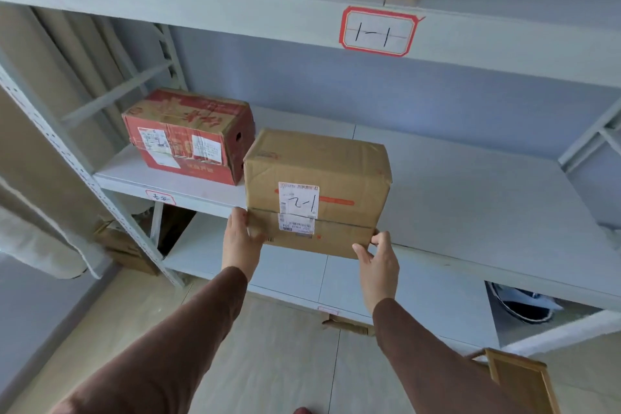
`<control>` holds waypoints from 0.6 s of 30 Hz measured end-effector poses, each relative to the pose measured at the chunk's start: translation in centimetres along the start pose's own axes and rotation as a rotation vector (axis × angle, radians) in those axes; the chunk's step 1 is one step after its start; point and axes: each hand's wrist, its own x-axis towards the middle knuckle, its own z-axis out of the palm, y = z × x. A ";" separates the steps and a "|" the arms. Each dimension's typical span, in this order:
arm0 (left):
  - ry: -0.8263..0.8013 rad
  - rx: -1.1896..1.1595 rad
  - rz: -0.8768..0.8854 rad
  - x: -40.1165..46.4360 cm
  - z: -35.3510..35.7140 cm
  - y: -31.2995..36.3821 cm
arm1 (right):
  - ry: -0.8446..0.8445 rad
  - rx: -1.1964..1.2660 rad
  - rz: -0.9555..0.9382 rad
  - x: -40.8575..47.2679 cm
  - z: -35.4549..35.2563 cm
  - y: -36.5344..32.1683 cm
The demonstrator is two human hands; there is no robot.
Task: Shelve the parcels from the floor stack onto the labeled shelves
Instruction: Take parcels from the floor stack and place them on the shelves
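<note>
Left hand (242,239): grips the lower left corner of the brown parcel (316,191), fingers wrapped under the edge.
Right hand (378,257): pinches the parcel's lower right corner, thumb at 9 o'clock of the fingers.
Brown parcel: on the front edge of the middle shelf (470,198), label "1-2" facing out.
Red carton (188,134): at 10 o'clock of the parcel, just beside it.
Shelf tag (379,31): at 12 o'clock, reads "1-1".

Hands (311,249) gripping brown parcel (316,191), shelf (470,198) edge
</note>
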 end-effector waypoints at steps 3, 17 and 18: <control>-0.018 -0.027 -0.038 2.9 0.6 -0.1 | -0.020 0.065 0.046 2.0 1.7 0.0; -0.154 0.011 -0.010 10.3 2.1 -0.4 | -0.061 0.071 0.113 7.5 6.2 -0.3; -0.156 0.012 -0.013 10.8 2.3 -0.5 | -0.059 0.064 0.116 7.9 6.3 -0.5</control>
